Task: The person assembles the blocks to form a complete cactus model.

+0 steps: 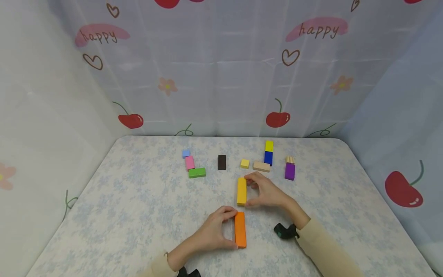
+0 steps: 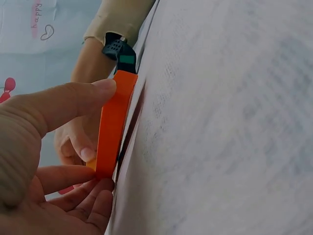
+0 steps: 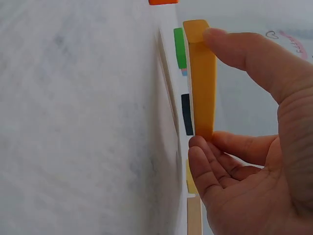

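Note:
In the head view my left hand (image 1: 215, 231) grips a long orange block (image 1: 240, 230) by its two ends, thumb at the near end and fingers at the far end. My right hand (image 1: 268, 191) holds a long yellow block (image 1: 242, 191) the same way, just beyond the orange one and nearly in line with it. The left wrist view shows the orange block (image 2: 115, 125) between thumb and fingertips. From the right wrist, the yellow block (image 3: 202, 81) spans thumb to fingertips. Both blocks stay close over the table.
Farther back lie blue, pink and green blocks (image 1: 197, 172) on the left, and a dark block (image 1: 222, 162) in the middle. A small yellow block (image 1: 245, 164), a beige block (image 1: 261, 166), a dark blue block (image 1: 268, 158) and a purple block (image 1: 289, 171) lie to the right.

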`<state>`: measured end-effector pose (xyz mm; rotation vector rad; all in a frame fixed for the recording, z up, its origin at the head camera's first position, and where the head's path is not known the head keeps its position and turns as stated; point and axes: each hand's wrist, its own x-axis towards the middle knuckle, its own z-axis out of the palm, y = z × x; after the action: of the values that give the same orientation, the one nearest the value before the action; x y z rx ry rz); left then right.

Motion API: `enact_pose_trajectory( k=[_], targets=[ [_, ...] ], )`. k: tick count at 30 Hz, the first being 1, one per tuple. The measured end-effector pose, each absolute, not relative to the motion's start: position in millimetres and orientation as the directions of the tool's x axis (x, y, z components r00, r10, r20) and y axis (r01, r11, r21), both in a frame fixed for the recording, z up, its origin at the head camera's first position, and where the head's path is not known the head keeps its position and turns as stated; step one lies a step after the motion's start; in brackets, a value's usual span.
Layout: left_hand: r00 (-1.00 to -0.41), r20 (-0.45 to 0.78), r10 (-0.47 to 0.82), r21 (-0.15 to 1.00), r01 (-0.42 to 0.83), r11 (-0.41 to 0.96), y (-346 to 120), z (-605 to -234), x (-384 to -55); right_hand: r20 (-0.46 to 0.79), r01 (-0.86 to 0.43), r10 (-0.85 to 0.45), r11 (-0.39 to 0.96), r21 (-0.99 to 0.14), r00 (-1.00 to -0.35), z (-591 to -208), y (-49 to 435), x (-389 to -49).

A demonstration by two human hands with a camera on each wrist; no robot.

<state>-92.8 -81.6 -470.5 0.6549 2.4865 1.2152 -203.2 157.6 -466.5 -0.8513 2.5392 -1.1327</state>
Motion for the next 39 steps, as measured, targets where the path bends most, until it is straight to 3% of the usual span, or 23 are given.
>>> enact_pose_trajectory(
  k=[39],
  targets=[
    [-0.838, -0.027, 0.545, 0.778, 0.325, 0.538, -83, -479, -89, 0.052, -0.497, -0.643, 0.536, -0.682, -0.764, -478, 150, -190]
  ],
)
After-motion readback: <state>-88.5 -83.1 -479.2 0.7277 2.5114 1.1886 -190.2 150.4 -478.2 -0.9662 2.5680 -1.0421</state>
